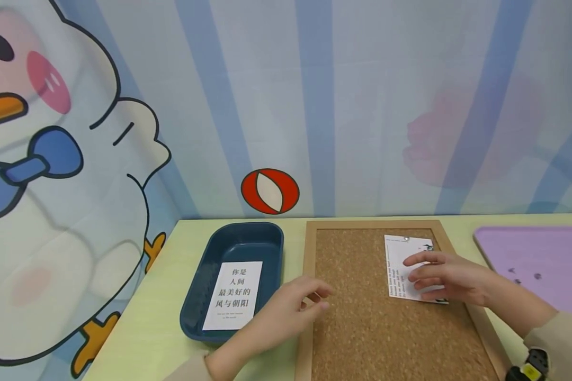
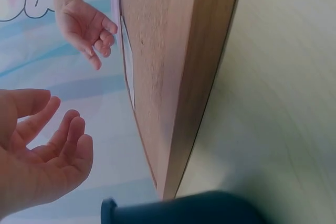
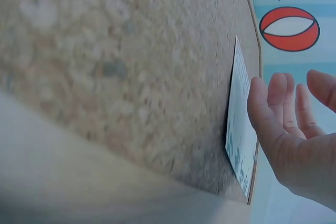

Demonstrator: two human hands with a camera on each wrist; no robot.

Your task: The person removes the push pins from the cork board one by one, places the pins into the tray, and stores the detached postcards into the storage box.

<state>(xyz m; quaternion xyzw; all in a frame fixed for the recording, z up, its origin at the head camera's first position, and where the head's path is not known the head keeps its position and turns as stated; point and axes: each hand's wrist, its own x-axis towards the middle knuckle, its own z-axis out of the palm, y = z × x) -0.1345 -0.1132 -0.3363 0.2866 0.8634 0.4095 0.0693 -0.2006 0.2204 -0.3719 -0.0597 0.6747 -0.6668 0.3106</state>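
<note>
On the wood-framed corkboard (image 1: 352, 296), a white printed card (image 1: 396, 264) lies at the upper right with a small pin (image 1: 407, 238) at its top edge. Over that card hovers my right hand (image 1: 450, 278), its fingers spread and slightly bent around nothing; they cover part of the print. In the right wrist view the card (image 3: 240, 124) stands a little off the cork at its near edge. My left hand (image 1: 291, 312) is above the board's left frame, loosely curved and holding nothing. The left wrist view shows both hands apart from the board.
To the left sits a dark blue tray (image 1: 238, 228) holding another white card (image 1: 233, 296) with Chinese characters. A lilac tray (image 1: 553, 264) with several small clear pins (image 1: 537, 276) lies on the right. A printed cloth backdrop (image 1: 362, 106) rises behind the table (image 1: 143, 317).
</note>
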